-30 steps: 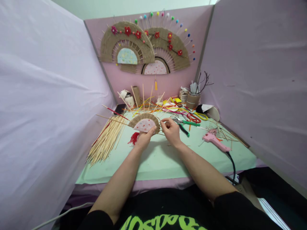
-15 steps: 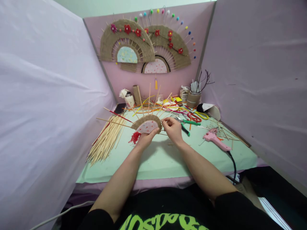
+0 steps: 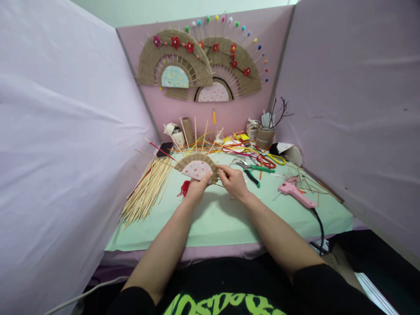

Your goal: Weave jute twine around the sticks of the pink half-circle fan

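Note:
My left hand (image 3: pixel 195 189) grips the bottom edge of a small half-round fan (image 3: pixel 197 166). The fan has a pink spotted centre, a band of woven brown twine and thin wooden sticks fanning out above it. A red tassel (image 3: pixel 183 188) hangs from its base beside my left hand. My right hand (image 3: pixel 233 180) is pinched at the fan's right edge, fingers closed on the twine there. Both hands hover just above the pale green table mat (image 3: pixel 223 218).
A pile of bamboo sticks (image 3: pixel 146 192) lies left of the hands. Green-handled pliers (image 3: pixel 252 169) and a pink glue gun (image 3: pixel 293 192) with a black cord lie to the right. Coloured strips, jars and a cup of twigs (image 3: pixel 264 134) crowd the back. Two finished fans (image 3: pixel 200 65) hang on the wall.
The fan has been turned slightly and shifted a little left. My right hand has moved down from the fan's upper right rim to its lower right edge.

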A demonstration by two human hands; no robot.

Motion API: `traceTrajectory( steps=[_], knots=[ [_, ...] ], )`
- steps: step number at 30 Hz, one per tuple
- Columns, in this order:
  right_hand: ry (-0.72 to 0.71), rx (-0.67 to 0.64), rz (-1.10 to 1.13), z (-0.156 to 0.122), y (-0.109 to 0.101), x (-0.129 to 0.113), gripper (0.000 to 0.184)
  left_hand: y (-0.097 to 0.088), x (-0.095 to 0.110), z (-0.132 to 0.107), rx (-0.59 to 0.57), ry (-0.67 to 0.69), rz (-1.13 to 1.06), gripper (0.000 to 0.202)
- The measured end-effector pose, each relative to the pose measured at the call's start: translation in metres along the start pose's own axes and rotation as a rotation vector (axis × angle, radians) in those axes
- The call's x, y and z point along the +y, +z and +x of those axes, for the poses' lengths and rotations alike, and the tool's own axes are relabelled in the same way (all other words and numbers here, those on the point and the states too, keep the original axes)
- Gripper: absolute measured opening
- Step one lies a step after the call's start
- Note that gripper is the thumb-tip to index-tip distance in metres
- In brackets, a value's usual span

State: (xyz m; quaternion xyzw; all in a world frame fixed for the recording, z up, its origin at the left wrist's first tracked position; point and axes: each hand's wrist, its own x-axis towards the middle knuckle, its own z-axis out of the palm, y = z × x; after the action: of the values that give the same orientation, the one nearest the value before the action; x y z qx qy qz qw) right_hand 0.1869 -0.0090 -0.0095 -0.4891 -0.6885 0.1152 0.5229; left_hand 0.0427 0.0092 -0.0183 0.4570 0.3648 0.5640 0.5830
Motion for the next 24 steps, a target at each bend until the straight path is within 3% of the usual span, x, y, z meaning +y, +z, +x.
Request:
traceTrajectory(
  steps=[5,8,12,15,17,18,20,22,24],
  knots=[
    [-0.062,-0.06,-0.314,-0.001,-0.002,0.0,0.037,0.004,0.009,-0.001,-0.028,-0.035,-0.137,0.044],
    [-0.09,-0.033,-0.299,-0.001,-0.004,-0.002,0.038,0.002,0.012,0.0,-0.055,-0.065,-0.212,0.042],
    [-0.068,0.308,0.015,0.004,-0.019,0.004,0.031,-0.003,0.016,0.004,-0.04,-0.127,-0.316,0.035],
    [0.073,0.589,0.283,0.018,-0.039,0.023,0.026,-0.006,0.021,0.004,-0.034,-0.182,-0.398,0.03],
    [0.203,0.694,0.464,0.029,-0.051,0.039,0.021,-0.007,0.026,0.003,-0.082,-0.231,-0.437,0.027],
    [0.287,0.686,0.552,0.033,-0.054,0.046,0.018,-0.008,0.028,0.001,-0.119,-0.262,-0.448,0.026],
    [0.443,0.535,0.678,0.039,-0.055,0.056,0.019,-0.008,0.03,-0.001,-0.19,-0.324,-0.456,0.025],
    [0.506,0.288,0.752,0.038,-0.048,0.055,0.024,-0.008,0.03,-0.004,-0.254,-0.375,-0.452,0.025],
    [0.483,0.016,0.823,0.033,-0.037,0.045,0.028,-0.008,0.028,-0.006,-0.307,-0.415,-0.44,0.024]
  ],
)
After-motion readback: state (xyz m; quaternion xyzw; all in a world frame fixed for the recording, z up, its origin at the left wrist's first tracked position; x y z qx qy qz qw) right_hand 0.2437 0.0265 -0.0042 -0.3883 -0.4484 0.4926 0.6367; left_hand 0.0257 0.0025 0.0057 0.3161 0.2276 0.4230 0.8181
